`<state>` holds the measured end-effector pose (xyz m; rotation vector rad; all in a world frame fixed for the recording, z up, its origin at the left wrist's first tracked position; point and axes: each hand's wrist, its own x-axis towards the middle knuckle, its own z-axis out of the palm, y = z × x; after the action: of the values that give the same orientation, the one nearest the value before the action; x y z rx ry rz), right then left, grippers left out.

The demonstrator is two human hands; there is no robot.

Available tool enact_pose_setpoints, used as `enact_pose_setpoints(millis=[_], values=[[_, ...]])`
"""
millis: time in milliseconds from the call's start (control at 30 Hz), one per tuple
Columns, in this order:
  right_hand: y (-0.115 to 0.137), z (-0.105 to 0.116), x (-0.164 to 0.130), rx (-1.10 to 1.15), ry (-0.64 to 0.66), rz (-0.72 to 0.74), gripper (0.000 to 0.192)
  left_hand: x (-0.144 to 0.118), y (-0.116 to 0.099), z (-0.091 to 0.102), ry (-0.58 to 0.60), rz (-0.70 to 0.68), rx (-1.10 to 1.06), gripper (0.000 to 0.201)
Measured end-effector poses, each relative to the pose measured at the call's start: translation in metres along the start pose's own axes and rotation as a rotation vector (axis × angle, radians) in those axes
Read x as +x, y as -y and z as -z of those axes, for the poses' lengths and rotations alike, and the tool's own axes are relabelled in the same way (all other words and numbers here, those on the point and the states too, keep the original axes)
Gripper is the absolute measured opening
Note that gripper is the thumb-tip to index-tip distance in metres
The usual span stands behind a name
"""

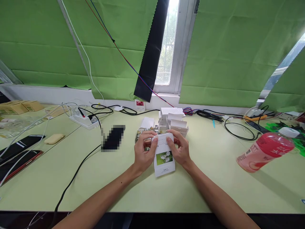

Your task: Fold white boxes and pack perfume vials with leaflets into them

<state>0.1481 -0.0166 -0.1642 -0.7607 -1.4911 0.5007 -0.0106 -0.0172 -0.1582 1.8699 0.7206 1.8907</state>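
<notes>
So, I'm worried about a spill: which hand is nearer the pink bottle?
Right. The right hand holds the white box by the side facing the bottle, off rightward; the left hand holds the opposite side, farther away.

Head-worn, the single view looks forward and down over the table (214, 152), seemingly close.

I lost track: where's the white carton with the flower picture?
In the head view, the carton is below centre, held between left hand and right hand, in front of white boxes.

bright glare at the window (166, 54)
</notes>
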Motion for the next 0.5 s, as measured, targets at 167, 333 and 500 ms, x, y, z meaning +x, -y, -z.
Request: enact_pose_setpoints(millis=[167,333,500], values=[[-0.0020,-0.0006,-0.0013,0.019,-0.010,0.021,0.021,-0.0001,0.0017,0.0000,-0.010,-0.063,-0.005,0.011],[-0.0062,-0.0015,-0.0029,0.063,-0.014,0.004,0.021,-0.0010,0.0004,-0.0004,-0.010,-0.002,-0.035,0.018],[-0.0081,-0.0017,-0.0034,0.087,-0.009,-0.014,0.022,-0.0009,0.0001,0.0013,0.019,0.073,0.015,0.016]])
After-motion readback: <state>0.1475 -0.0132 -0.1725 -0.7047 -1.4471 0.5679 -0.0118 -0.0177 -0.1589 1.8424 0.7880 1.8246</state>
